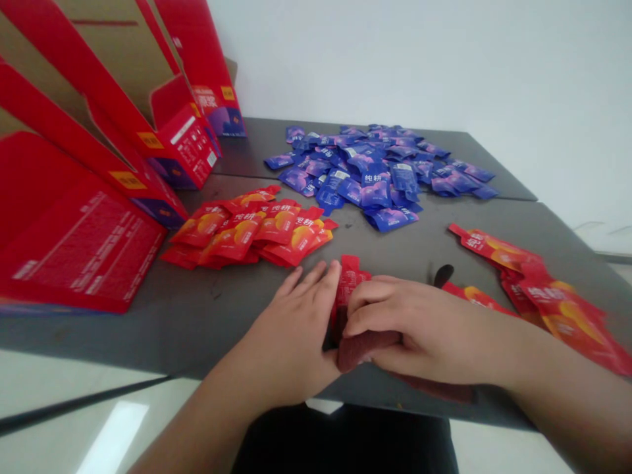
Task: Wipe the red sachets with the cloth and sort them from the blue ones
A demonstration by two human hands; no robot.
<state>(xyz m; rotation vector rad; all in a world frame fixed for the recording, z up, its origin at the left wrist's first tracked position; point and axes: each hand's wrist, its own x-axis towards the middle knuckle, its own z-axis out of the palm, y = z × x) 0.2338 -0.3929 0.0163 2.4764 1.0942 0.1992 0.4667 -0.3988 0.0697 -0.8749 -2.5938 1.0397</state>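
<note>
A red pouch [349, 280] lies on the table in front of me, partly hidden by my hands. My left hand [301, 322] rests flat along its left side, fingers stretched out and seemingly touching its edge. Over the lower part of the pouch, my right hand [395, 322] has its fingers curled around a folded dark red cloth [365, 347]. The cloth presses close to the pouch, and its far side is hidden by my fingers. Left of the pouch lies a stack of red pouches with orange fruit prints [237, 234].
Blue-purple pouches [368, 181] lie in a loose heap at the back. More red pouches [557, 296] are at the right, near a small dark oval object [443, 275]. Open red cardboard boxes [89, 243] stand on the left of the dark grey table [172, 336], against a white wall.
</note>
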